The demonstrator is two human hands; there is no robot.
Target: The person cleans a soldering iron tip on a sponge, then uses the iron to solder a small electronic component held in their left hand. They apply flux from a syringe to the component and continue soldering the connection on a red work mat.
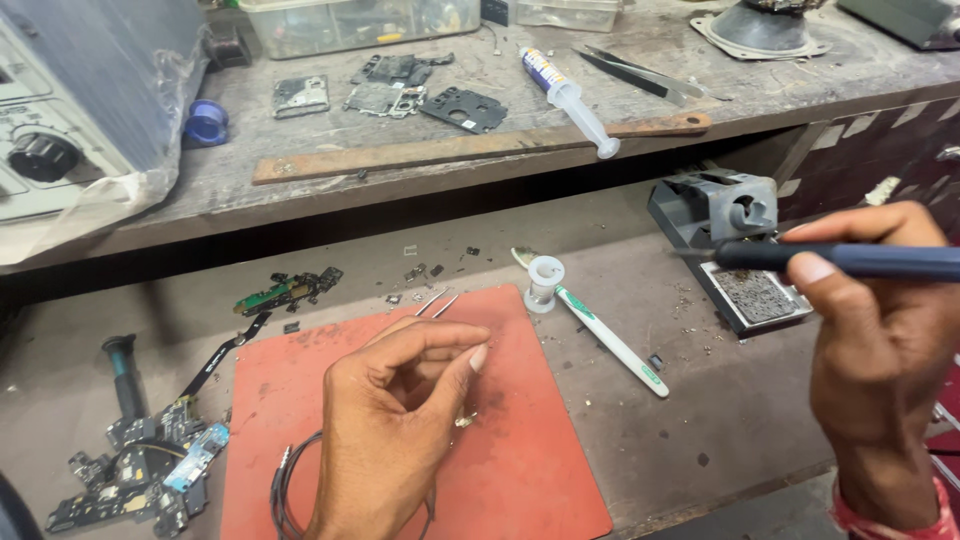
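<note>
1. My left hand [400, 420] sits over the red mat [540, 480], fingers pinched on tweezers [438, 303]; the tips stick out past the knuckles toward the far edge of the mat. Grip closed on the tweezers.
2. A small brass-coloured part [465, 418] shows just under the thumb, on the mat or held, I cannot tell which. I'd keep the tweezer pinch light so it doesn't flick away.
3. My right hand [880, 350] holds the dark iron handle [850, 262] level, grip wrapped shut around it. The tip end points at the stand [722, 208], right by its holder and above the tip-cleaner tray [755, 298]. The tip itself is too small to make out.
4. Best way, I judge: wipe the tip at the tray, then bring it across low and slow. The two hands are well apart now, so the left should stay planted on the mat as an anchor.
5. The solder spool [545, 283] is just beyond the mat's far edge, touching the white-green brush [610, 340]. It's near enough to feed from without moving anything.
6. Risk: black wire [285, 490] loops by my left wrist. I'd keep the hot end away from it and from the board scraps [150, 470] on the left of the table [720, 420].
7. The syringe [570, 98] lies on the upper shelf, well away.
</note>
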